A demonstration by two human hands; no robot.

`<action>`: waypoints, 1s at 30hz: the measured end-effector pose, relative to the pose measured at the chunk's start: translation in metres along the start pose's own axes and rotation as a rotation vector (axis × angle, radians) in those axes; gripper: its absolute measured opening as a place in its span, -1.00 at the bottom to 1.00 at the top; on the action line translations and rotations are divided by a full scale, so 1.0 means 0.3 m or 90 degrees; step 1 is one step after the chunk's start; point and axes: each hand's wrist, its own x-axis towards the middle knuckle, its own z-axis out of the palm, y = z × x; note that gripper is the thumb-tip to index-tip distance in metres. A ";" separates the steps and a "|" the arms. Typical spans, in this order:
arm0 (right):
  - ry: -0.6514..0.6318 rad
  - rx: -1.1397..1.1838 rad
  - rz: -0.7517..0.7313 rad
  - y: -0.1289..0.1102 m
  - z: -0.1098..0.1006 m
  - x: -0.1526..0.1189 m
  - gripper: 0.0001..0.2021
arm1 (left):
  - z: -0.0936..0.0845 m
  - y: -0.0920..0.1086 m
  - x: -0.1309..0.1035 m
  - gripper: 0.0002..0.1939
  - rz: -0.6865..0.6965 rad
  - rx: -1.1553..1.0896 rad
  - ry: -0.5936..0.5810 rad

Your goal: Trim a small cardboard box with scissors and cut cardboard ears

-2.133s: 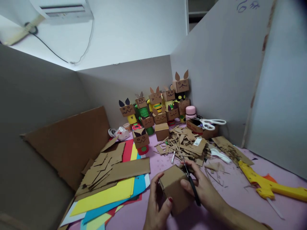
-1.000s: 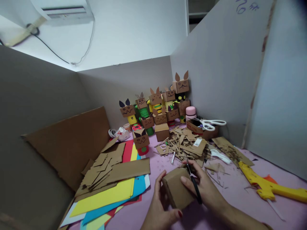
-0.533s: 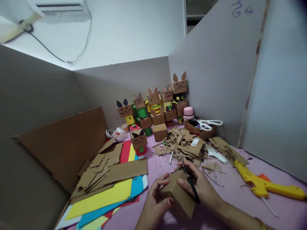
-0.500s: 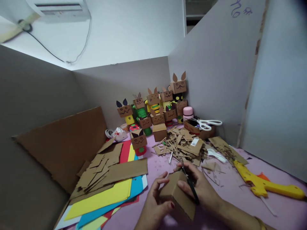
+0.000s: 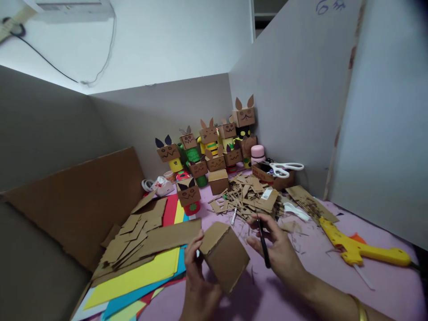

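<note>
The cardboard box (image 5: 227, 258) is located above the near middle of the purple work surface (image 5: 261, 307), between the hands and on the near side of the scrap pile (image 5: 242, 194). The left hand (image 5: 200, 287) is partly curled, with the box supported at its left and lower near sides. The right hand (image 5: 284, 256) is half closed around a black-handled tool (image 5: 263, 245) (apparently scissors, seen nearly edge-on) and is set apart from the box.

Handling: the box is judged to be light and fairly stiff, with a dry, matt surface that is unlikely to slip. Its walls may be dented by a hard squeeze, and the seams are judged weakest. It is best gripped across two opposite faces, close to the folded edges, with light, even pressure.

Orientation: the box is tilted. Its largest visible face is turned towards the camera and to the right; a second face is shown at the upper left. The longer-looking edges are directed from far left to near right, but a clear long axis cannot be established, as the form is nearly cubic.
</note>
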 end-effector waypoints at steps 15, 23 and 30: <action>-0.278 0.226 0.181 -0.029 0.067 -0.043 -0.57 | -0.027 0.048 0.023 -0.33 0.207 0.253 0.052; -0.151 0.214 0.242 -0.007 0.054 0.000 -0.68 | -0.042 0.009 0.009 -0.83 0.046 0.109 0.047; -0.191 0.114 0.198 0.016 -0.012 0.076 -0.68 | -0.022 0.026 0.018 -0.37 -0.069 0.135 -0.080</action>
